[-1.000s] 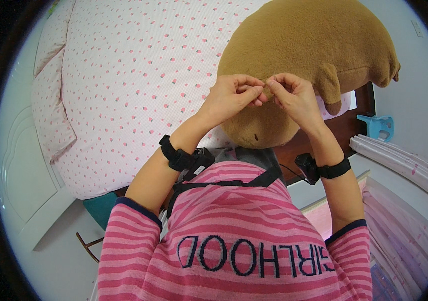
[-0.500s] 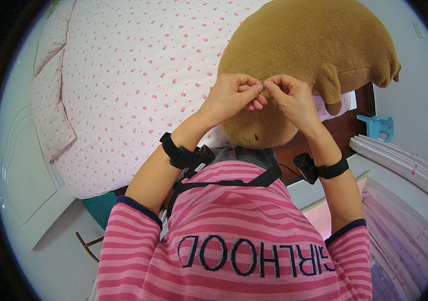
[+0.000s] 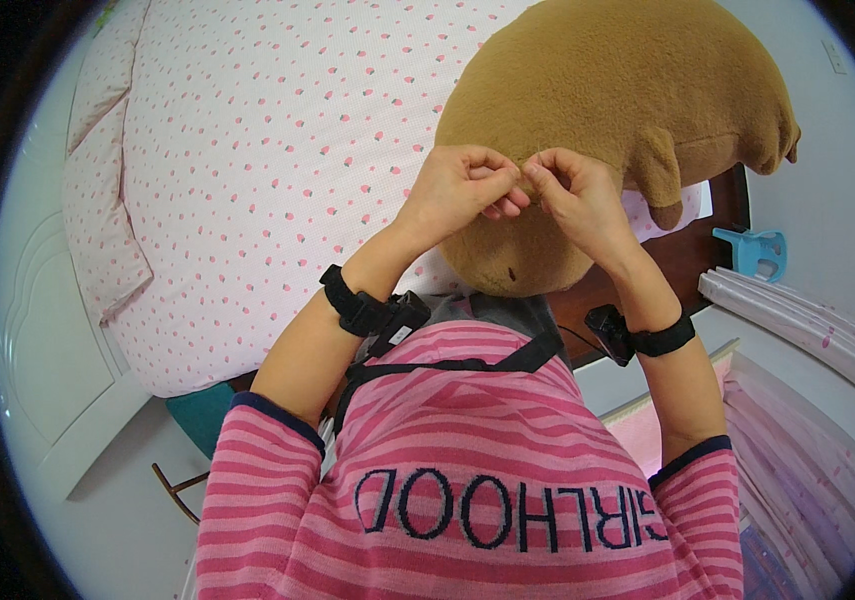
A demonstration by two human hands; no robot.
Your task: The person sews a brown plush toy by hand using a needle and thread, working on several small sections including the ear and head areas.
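A big brown plush animal [image 3: 587,90] lies at the bed's right corner, its rounded snout toward me. Over the plush, both my hands meet fingertip to fingertip. My left hand [image 3: 462,190] is closed in a pinch of thumb and forefinger, the other fingers curled. Beside it my right hand [image 3: 577,195] pinches in the same way, thumb against forefinger. Whatever lies between the fingertips is too small to make out. Black straps with small boxes circle both wrists.
The bed [image 3: 277,150] has a white sheet with small strawberry prints. Pillows [image 3: 107,230] lie along its left side. To the right are a light blue plastic object [image 3: 752,253], a wrapped white roll [image 3: 807,335] and a pink sheer curtain [image 3: 787,450].
My two hands have barely shifted; the left fingertips have drawn slightly away to the left from the right ones. The plush lies where it was.
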